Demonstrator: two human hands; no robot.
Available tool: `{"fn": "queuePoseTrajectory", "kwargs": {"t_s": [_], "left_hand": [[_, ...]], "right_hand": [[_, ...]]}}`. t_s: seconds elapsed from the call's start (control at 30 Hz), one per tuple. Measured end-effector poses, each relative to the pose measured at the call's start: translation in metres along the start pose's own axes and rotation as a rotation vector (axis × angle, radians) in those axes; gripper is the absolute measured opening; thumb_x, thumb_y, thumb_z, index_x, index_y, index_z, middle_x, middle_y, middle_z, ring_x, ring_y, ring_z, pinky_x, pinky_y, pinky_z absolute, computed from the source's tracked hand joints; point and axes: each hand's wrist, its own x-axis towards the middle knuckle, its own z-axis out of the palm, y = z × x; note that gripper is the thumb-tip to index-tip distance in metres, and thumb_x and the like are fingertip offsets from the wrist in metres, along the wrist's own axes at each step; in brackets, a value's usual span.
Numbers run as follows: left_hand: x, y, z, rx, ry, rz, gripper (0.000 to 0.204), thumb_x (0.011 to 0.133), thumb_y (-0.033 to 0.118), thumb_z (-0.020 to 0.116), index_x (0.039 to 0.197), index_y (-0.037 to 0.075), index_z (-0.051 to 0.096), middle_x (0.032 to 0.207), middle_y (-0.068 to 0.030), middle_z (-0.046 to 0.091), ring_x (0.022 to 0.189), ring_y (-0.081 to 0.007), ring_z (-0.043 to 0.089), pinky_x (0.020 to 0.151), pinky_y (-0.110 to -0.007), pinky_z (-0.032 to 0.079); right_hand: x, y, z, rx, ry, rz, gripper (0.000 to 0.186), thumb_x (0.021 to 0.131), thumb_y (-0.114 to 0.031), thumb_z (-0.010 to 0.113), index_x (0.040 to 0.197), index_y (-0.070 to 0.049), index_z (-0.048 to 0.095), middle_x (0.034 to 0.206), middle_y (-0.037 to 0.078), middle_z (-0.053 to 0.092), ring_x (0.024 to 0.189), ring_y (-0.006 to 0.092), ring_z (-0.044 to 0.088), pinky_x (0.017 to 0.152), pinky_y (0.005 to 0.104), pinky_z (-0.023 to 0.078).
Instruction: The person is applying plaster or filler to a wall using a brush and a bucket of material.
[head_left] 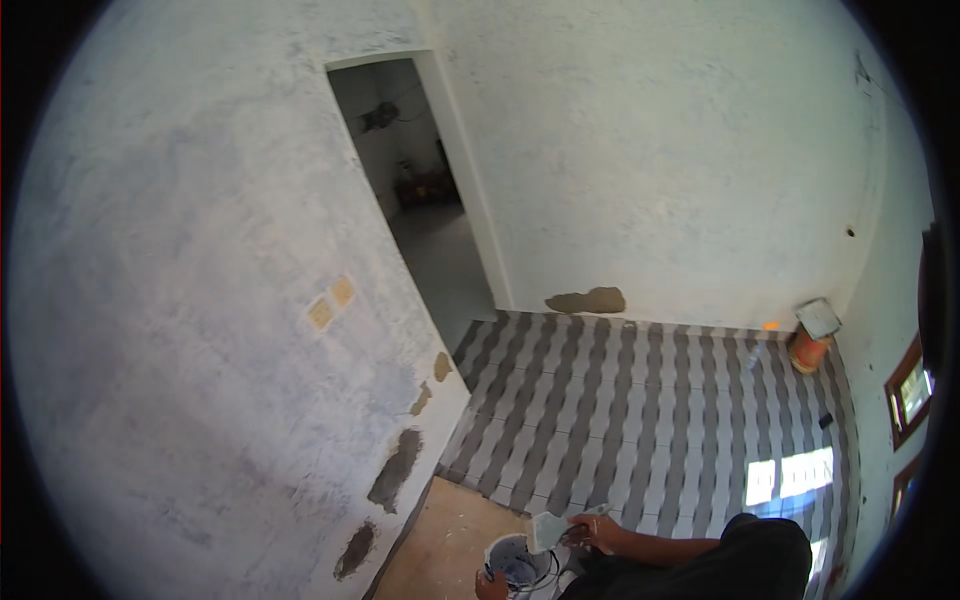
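My right hand [597,532] is closed around a putty knife [547,532], its wide, pale, flat blade smeared with white. The blade sits just above the rim of a small bucket [500,548] that has greyish-white residue inside and a thin wire handle. My left hand [491,586] grips the bucket's left side at the lower edge of the view; only part of its fingers shows. A dark sleeve covers my right upper arm.
Patchy whitewashed walls [180,300] have bare spots near the floor. A doorway [425,220] opens ahead. An orange bucket [808,352] with a grey board on top stands in the far right corner. A brown sheet [450,540] covers part of the patterned tiles [620,400].
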Motion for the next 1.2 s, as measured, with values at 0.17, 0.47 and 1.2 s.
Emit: {"fn": "queuePoseTrajectory", "kwargs": {"t_s": [0.17, 0.47, 1.2], "left_hand": [[-0.027, 0.036, -0.016, 0.085, -0.044, -0.127, 0.061, 0.091, 0.053, 0.044, 0.128, 0.005, 0.053, 0.122, -0.0246, 0.057, 0.115, -0.0393, 0.053, 0.099, -0.043, 0.04], [-0.121, 0.122, 0.016, 0.145, -0.183, -0.405, 0.068, 0.091, 0.061, 0.041, 0.133, 0.009, 0.05, 0.128, -0.0236, 0.054, 0.12, -0.0385, 0.051, 0.103, -0.041, 0.037], [-0.341, 0.344, 0.162, 0.093, 0.241, -0.329, 0.048, 0.092, 0.039, 0.049, 0.125, 0.004, 0.048, 0.088, -0.0248, 0.064, 0.081, -0.0465, 0.061, 0.071, -0.056, 0.048]], "right_hand": [[0.008, 0.027, -0.033, 0.061, -0.216, 0.058, 0.028, 0.092, -0.025, 0.053, 0.106, -0.002, 0.059, 0.096, 0.021, 0.068, 0.096, 0.0396, 0.064, 0.097, 0.052, 0.045], [-0.04, -0.019, -0.073, 0.003, -0.252, 0.137, 0.027, 0.09, -0.023, 0.056, 0.108, -0.003, 0.056, 0.094, 0.022, 0.065, 0.098, 0.0433, 0.062, 0.093, 0.0555, 0.046], [-0.192, -0.159, -0.339, -0.149, -0.175, 0.351, 0.025, 0.087, -0.03, 0.06, 0.095, -0.006, 0.06, 0.084, 0.009, 0.067, 0.079, 0.0254, 0.064, 0.075, 0.0418, 0.052]]}}
